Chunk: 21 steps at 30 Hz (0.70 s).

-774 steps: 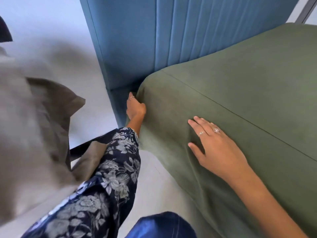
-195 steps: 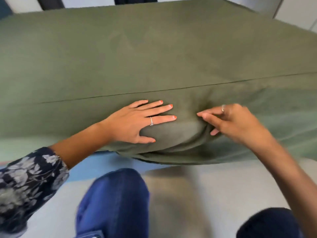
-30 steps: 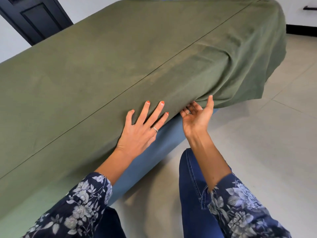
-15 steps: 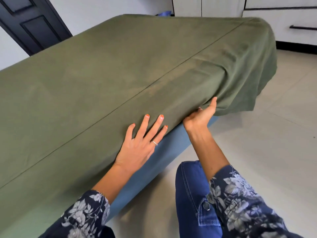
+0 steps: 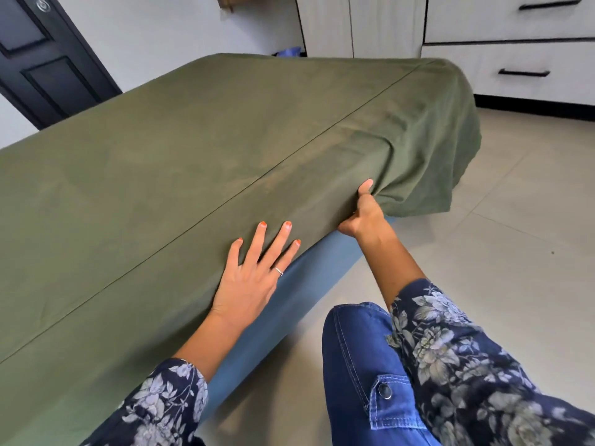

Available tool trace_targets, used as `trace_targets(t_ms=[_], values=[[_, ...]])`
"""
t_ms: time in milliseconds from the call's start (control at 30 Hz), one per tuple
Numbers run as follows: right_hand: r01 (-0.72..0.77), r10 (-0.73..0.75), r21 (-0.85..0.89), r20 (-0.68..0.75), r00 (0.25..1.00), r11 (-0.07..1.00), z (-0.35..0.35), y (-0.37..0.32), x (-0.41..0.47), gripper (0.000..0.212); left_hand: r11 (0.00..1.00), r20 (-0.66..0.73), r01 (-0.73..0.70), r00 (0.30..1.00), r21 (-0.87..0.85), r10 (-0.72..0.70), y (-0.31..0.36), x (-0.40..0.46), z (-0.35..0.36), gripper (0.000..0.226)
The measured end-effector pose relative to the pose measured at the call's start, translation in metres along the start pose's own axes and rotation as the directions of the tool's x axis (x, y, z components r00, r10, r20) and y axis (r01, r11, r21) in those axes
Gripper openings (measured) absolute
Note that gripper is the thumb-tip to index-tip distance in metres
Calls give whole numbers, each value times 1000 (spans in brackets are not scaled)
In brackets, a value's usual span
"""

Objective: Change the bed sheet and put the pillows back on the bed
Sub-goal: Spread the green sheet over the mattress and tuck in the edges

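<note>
Sheet: one green bed sheet (image 5: 193, 149) covers my bed, filling the frame's left and centre.
Left hand (image 5: 254, 272): one, flat, fingers spread on the sheet's side.
Right hand (image 5: 362, 210): one, gripping the sheet's hanging edge, centre right.
Drawers: two, upper right.

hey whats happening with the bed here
A person is fitting a green bed sheet over the mattress. The left hand presses flat, fingers spread, on the sheet's side. The right hand grips the sheet's lower edge near the corner, above the blue bed base. The far corner hangs loose. No pillows are in view.
</note>
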State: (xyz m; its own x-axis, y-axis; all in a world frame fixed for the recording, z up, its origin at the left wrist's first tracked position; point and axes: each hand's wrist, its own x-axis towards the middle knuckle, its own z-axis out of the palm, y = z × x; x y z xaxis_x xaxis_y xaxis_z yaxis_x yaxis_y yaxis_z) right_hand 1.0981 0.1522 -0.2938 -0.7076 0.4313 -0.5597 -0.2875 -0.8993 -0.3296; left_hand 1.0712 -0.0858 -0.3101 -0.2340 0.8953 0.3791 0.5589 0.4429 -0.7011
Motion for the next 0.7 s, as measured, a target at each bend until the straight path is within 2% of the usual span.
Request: trace_targets(t_ms=[67,133,200,267,333,400,433,500,567,600,633,700], values=[[61,-66,-40,-124,990,997,3,4,0,67,999,45,22,999,-35,-20,1,1,-5,80],[129,-135,-42,-229,964,991,7,8,-3,60,996,99,52,994,-72,-44,3,3,-11,81],[188,-196,-57,-248,949,981,9,8,0,56,993,120,69,991,-93,-57,4,8,-17,81],[167,-176,-75,-136,975,983,8,1,7,54,990,125,80,990,-116,-65,4,17,-20,81],[63,-58,-111,46,997,992,2,-17,14,49,990,134,80,989,-116,-64,3,34,-21,84],[-50,80,-272,102,992,961,-12,-43,20,44,991,147,85,987,-101,-69,3,57,-20,89],[-72,130,-430,106,986,900,-18,-58,21,44,990,157,89,985,-109,-71,5,71,-21,92],[-42,133,-749,62,989,662,-29,-85,22,45,979,185,114,979,-171,-82,12,101,-24,94],[25,32,-905,42,999,424,-39,-103,27,46,949,291,165,953,-268,-84,22,135,-26,95],[69,-31,-932,62,998,355,-43,-109,30,45,933,337,196,937,-303,-87,25,151,-27,96],[109,-68,-938,92,993,328,-47,-111,32,43,921,372,219,924,-322,-90,28,164,-28,98],[166,-89,-917,144,986,362,-55,-112,34,35,910,421,245,903,-334,-89,32,186,-26,101]])
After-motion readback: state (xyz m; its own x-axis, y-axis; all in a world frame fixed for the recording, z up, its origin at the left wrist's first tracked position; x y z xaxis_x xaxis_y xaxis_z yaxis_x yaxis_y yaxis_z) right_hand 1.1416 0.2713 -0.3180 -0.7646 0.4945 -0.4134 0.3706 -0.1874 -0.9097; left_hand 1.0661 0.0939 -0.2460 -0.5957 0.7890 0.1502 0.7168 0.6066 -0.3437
